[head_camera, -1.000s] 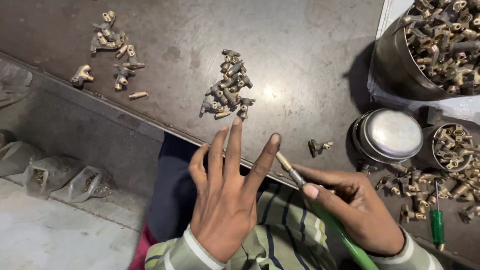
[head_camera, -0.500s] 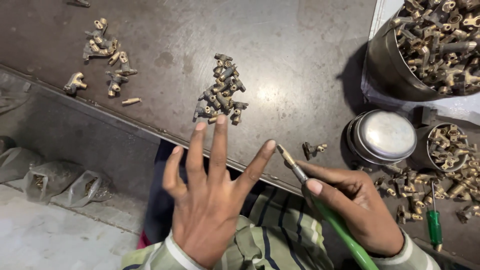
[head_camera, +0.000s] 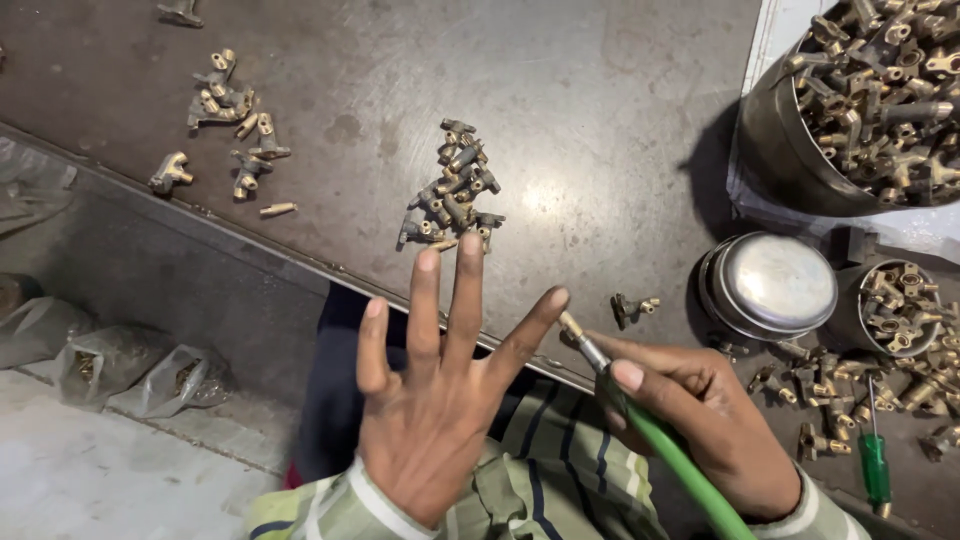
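My left hand (head_camera: 435, 395) is spread flat with fingers apart, holding nothing, its fingertips at the near edge of the dark metal table (head_camera: 600, 120). Just beyond the fingertips lies a small pile of brass fittings (head_camera: 452, 195). My right hand (head_camera: 700, 420) grips a thin metal nozzle on a green hose (head_camera: 680, 465); the nozzle tip points at my left thumb. A single brass fitting (head_camera: 632, 307) lies on the table right of the nozzle tip.
A second scatter of brass fittings (head_camera: 232, 110) lies far left. A large metal bowl (head_camera: 800, 150) full of fittings, an upturned steel lid (head_camera: 770, 285), a small filled cup (head_camera: 898, 308) and a green screwdriver (head_camera: 874, 465) stand right. Plastic bags (head_camera: 130, 365) lie on the floor.
My left hand has spread its fingers wider and shifted slightly left, with the thumb now out toward the nozzle. The right hand and hose have stayed nearly still.
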